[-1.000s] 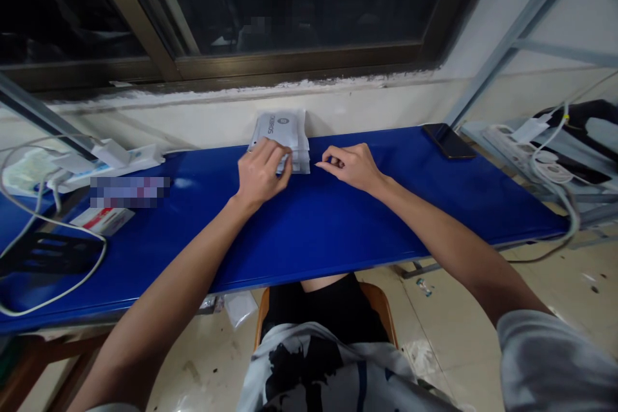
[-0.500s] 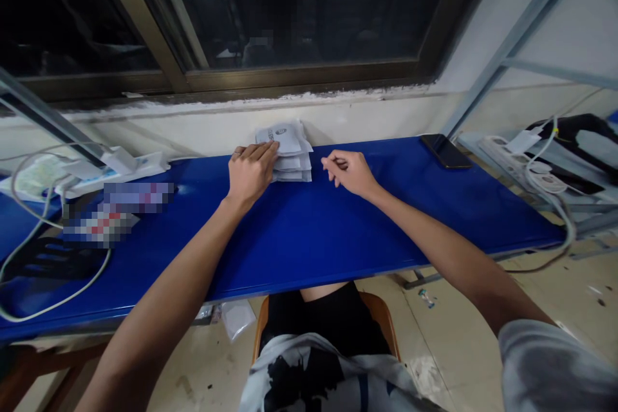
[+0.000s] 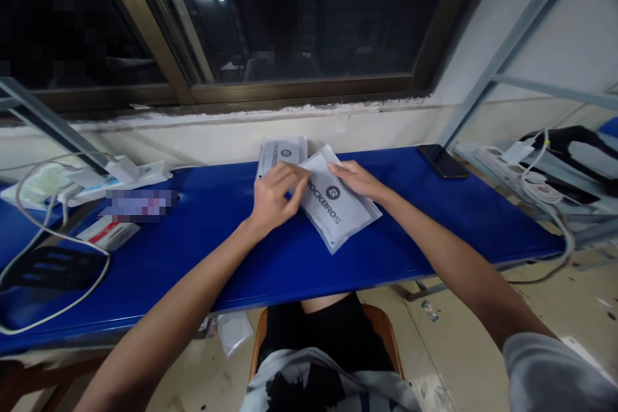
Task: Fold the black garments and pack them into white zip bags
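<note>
A flat white plastic packet (image 3: 324, 206) printed "ROCKBROS" is tilted over the blue table. My right hand (image 3: 358, 179) grips its upper right edge, thumb on top and the other fingers hidden beneath. At the packet's upper left edge is my left hand (image 3: 280, 193), its fingers bent and closed on that edge, though the fingertips are partly hidden. Behind my left hand, similar white packets (image 3: 284, 149) lie against the wall; only the top one shows plainly.
The blue table (image 3: 270, 270) runs under a dark window. A phone (image 3: 443, 161) lies at the back right. On the left are a power strip (image 3: 145, 174), a small box (image 3: 110, 232), a black slotted object (image 3: 58, 268) and loose white cables. Metal posts stand at both ends.
One white packet has come away from the stack, toward me and to the right. My right hand, earlier empty and curled, now grips it; my left hand has moved off the stack.
</note>
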`<state>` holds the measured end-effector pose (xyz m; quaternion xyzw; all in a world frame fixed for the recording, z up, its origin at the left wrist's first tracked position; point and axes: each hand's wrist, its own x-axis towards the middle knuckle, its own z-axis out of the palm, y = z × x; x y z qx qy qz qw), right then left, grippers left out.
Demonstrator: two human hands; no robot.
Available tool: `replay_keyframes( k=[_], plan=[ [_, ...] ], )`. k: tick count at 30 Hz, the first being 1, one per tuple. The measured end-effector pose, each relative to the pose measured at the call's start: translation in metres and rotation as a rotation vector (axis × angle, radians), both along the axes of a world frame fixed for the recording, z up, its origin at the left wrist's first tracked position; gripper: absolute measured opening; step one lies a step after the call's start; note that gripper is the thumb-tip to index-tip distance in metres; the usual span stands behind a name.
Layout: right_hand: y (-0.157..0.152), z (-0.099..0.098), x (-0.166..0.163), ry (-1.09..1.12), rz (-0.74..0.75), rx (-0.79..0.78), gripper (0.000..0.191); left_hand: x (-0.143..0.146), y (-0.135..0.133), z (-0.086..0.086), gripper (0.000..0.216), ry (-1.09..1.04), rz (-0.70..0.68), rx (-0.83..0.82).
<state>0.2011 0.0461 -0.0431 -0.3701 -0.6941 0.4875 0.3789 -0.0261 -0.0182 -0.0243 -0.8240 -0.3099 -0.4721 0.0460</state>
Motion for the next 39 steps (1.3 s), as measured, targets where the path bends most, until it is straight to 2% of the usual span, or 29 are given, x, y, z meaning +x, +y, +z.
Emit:
replay_keyframes(
  k=[2, 5, 7, 11, 16, 18, 23, 28, 34, 37, 39],
  plan=[
    [-0.010, 0.005, -0.004, -0.077, 0.084, 0.074, 0.051, -0.009, 0.009, 0.007, 0.019, -0.132, 0.063, -0.211],
    [-0.024, 0.009, -0.013, -0.159, 0.145, 0.145, 0.058, -0.019, 0.021, 0.010, 0.022, -0.180, -0.050, -0.577],
    [-0.030, 0.008, -0.017, -0.188, 0.129, 0.171, 0.060, -0.021, 0.025, 0.009, 0.026, -0.197, -0.086, -0.643],
    [-0.032, 0.003, -0.021, -0.166, 0.053, 0.220, 0.057, -0.017, 0.025, 0.002, 0.027, -0.182, -0.029, -0.594],
    [-0.032, 0.004, -0.022, -0.121, -0.053, 0.414, 0.049, -0.007, 0.018, -0.002, 0.026, -0.209, -0.159, -0.717],
    [-0.033, 0.005, -0.023, -0.109, -0.085, 0.444, 0.047, -0.005, 0.016, -0.001, 0.027, -0.197, -0.184, -0.731],
    [-0.035, 0.004, -0.024, -0.069, -0.052, 0.349, 0.038, -0.003, 0.008, 0.004, 0.035, -0.044, -0.215, -0.716],
    [-0.034, 0.006, -0.023, -0.053, 0.017, 0.388, 0.038, -0.006, 0.005, 0.013, 0.034, 0.021, -0.201, -0.675],
    [-0.039, 0.015, -0.024, -0.018, 0.107, 0.346, 0.038, -0.037, 0.020, 0.030, 0.035, -0.014, -0.085, -0.598],
    [-0.040, 0.015, -0.024, -0.052, 0.114, 0.393, 0.041, -0.063, 0.036, 0.032, 0.035, -0.098, -0.011, -0.566],
    [-0.040, 0.013, -0.022, -0.064, 0.134, 0.349, 0.041, -0.080, 0.046, 0.031, 0.034, -0.174, 0.064, -0.513]
  ],
)
